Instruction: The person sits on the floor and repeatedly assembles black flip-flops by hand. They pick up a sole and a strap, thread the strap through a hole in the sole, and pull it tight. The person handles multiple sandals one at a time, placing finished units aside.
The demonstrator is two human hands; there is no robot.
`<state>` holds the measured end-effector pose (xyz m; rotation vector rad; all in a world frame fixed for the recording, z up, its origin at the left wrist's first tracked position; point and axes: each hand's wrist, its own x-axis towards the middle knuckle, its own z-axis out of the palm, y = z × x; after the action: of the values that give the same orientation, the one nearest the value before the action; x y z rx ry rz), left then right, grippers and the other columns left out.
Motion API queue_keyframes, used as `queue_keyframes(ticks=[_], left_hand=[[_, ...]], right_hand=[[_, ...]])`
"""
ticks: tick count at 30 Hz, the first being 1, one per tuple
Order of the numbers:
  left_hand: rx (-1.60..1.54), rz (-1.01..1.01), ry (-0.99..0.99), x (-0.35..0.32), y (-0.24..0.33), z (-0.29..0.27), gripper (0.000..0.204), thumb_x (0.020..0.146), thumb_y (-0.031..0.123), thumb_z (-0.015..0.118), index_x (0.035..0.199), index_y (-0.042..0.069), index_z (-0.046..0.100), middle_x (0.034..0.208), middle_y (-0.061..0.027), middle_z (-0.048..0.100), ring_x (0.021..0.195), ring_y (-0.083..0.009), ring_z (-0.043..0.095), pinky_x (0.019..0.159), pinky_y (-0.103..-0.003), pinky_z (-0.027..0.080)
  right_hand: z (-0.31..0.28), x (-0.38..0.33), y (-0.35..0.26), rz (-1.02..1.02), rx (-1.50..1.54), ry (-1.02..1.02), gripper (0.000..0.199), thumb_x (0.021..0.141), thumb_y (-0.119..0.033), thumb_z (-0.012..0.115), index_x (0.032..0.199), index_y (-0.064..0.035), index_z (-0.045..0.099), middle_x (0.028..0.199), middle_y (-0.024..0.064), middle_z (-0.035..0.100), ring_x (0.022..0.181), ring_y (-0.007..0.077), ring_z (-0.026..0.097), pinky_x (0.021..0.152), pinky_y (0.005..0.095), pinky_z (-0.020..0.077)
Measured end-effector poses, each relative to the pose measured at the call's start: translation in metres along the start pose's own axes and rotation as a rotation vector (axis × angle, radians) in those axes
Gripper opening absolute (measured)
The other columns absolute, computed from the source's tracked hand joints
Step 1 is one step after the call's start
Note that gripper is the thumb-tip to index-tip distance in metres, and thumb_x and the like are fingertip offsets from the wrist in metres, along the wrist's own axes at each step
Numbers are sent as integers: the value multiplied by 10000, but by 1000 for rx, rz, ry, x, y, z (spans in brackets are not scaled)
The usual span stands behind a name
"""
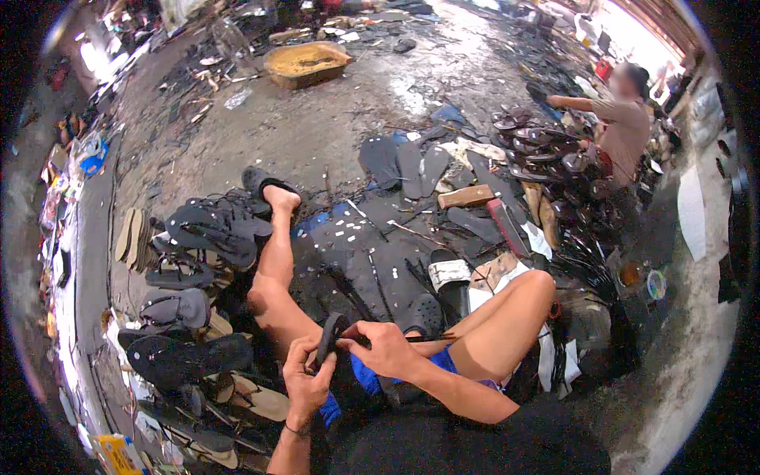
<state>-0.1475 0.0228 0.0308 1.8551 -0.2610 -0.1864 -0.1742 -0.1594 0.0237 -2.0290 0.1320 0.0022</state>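
Observation:
Above my lap, my left hand (309, 372) grips a dark sandal sole (331, 334), held on edge between thumb and fingers. From the right, my right hand (381, 348) meets the sole's side with its fingers closed in a pinch; what lies between its fingertips is hidden. A thin dark strip (434, 340) shows just beyond that hand, and I cannot tell whether it joins the sole. Black strips (348, 289) lie on the ground between my legs. Beside my left leg is a pile of black sandals (214, 229), with more sandals (190, 356) nearer me.
Flat dark soles (381, 162) lie ahead, near a wooden block (465, 196) and a long red-edged block (508, 226). A bundle of black strips (590, 265) is at right. Farther right, a person (621, 127) reaches over heaped sandals (538, 146). A yellowish basin (307, 65) stands far ahead.

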Motion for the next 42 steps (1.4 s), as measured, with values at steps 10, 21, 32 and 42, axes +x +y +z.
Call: queue_keyframes(ticks=[10, 21, 32, 42], left_hand=[[-116, -29, -82, 11, 14, 12, 306, 871, -39, 672, 1175, -31, 643, 1216, -123, 676, 1120, -200, 656, 976, -324, 518], [-69, 66, -173, 10, 27, 12, 357, 886, -75, 617, 1242, -66, 591, 1324, -189, 629, 1219, -211, 616, 983, -325, 527], [233, 82, -228, -17, -35, 38, 624, 861, 157, 747, 1378, -51, 466, 1441, -253, 469, 1169, -399, 606, 945, -452, 522], [263, -213, -724, 14, 19, -65, 454, 873, 224, 759, 1265, 32, 633, 1082, -158, 726, 987, -269, 693, 881, -377, 531]], right_hand=[[-12, 3, 7, -55, -64, -23, 223, 927, -198, 635, 999, 10, 667, 864, 224, 692, 844, 429, 675, 745, 480, 540], [-34, 5, 5, -158, -46, -169, 283, 973, -265, 628, 939, 14, 669, 900, 251, 675, 900, 436, 661, 759, 472, 527], [-58, 8, 14, -94, -259, 5, 279, 974, -299, 605, 1030, -29, 647, 956, 183, 685, 888, 413, 673, 787, 489, 549], [-124, 24, 63, -103, -377, -11, 194, 912, -282, 669, 939, -94, 709, 929, 128, 711, 892, 329, 684, 786, 437, 536]])
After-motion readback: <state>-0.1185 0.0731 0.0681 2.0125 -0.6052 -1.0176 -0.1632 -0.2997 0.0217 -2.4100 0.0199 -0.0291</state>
